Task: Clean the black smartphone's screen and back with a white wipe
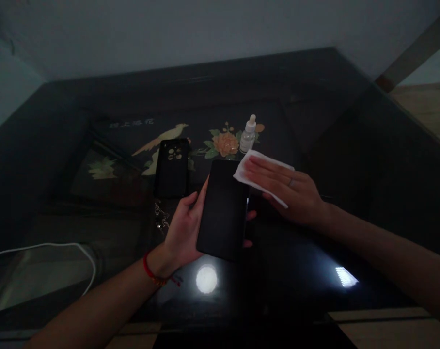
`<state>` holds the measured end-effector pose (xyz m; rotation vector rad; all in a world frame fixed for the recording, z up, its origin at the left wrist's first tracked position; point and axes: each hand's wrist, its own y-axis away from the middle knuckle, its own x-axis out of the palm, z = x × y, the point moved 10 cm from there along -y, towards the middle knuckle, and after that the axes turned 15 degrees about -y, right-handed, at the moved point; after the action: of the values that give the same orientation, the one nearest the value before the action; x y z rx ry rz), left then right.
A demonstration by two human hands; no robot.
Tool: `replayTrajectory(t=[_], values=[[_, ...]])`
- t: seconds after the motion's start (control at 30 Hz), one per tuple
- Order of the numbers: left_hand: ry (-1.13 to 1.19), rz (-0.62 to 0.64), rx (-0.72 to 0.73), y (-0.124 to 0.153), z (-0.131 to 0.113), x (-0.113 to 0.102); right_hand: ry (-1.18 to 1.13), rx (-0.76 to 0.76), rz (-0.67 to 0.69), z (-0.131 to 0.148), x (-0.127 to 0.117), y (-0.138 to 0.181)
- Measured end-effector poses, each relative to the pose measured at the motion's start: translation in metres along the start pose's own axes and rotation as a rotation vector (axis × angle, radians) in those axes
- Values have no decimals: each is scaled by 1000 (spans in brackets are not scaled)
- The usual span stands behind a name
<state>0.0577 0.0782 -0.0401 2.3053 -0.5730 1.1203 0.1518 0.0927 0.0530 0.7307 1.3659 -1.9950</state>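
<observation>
Phone (223, 211), dark screen up and showing no readable mark, held above the glossy black table (351, 160), the largest thing in view. The table top carries an inlaid picture of a pale bird, leaves and an orange flower (225, 143), with a short line of light characters at its upper left, too small to read. Left of the phone, at the table's near left edge, lies a white cable (78, 249) in a loop. Left hand (185, 230), a red cord at its wrist, curls around the phone from beneath: thumb along the left edge, fingertips showing past the right edge. Right hand (289, 189), a ring on one finger, lies flat with fingers extended and close together, pressing a white cloth (249, 167) at the phone's upper right corner. Beyond and left of the phone rests a black phone case (172, 167), camera cut-outs visible. Beyond the phone's upper right stands a small clear dropper bottle (248, 135); any label is illegible.
</observation>
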Motion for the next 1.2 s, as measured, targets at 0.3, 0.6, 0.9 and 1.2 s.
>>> replayTrajectory(t=[0.3, 0.6, 0.9, 1.2], values=[[-14, 7, 5, 2, 0, 3, -12, -256, 74, 42, 11, 5], [-103, -80, 46, 3, -3, -4, 8, -322, 101, 42, 12, 11], [-139, -135, 65, 3, -5, -7, -23, -398, 97, 49, 15, 11], [-149, -98, 72, 3, -2, -5, -33, -393, 122, 44, 18, 11]])
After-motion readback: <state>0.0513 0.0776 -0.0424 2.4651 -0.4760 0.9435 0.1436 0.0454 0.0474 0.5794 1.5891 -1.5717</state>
